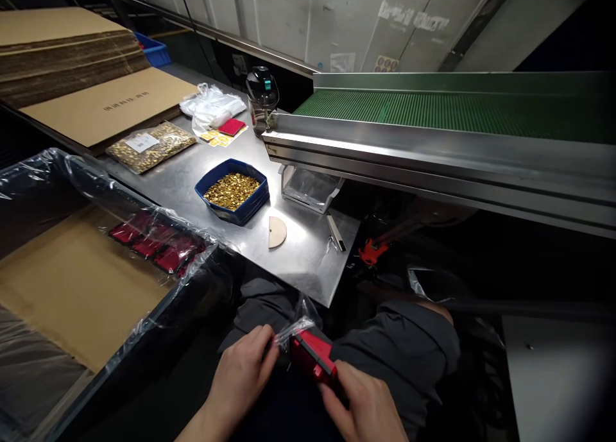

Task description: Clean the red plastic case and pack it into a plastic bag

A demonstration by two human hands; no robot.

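Both of my hands are low over my lap. My right hand [366, 405] grips a small red box [312, 355] from below and behind. My left hand [243, 373] pinches the clear plastic wrap [293, 330] at the red box's left end, fingers closed. On the steel table [308, 262] above sits a blue tray [233, 190] full of small gold pieces.
A plastic-lined cardboard carton [77, 281] at left holds several red packets [156, 240]. A bag of gold pieces [150, 147], flat cardboard sheets [72, 63], white bags [212, 105], a semicircular wooden piece [276, 231] and a clear tray [310, 188] lie on the table. A green conveyor [447, 111] runs right.
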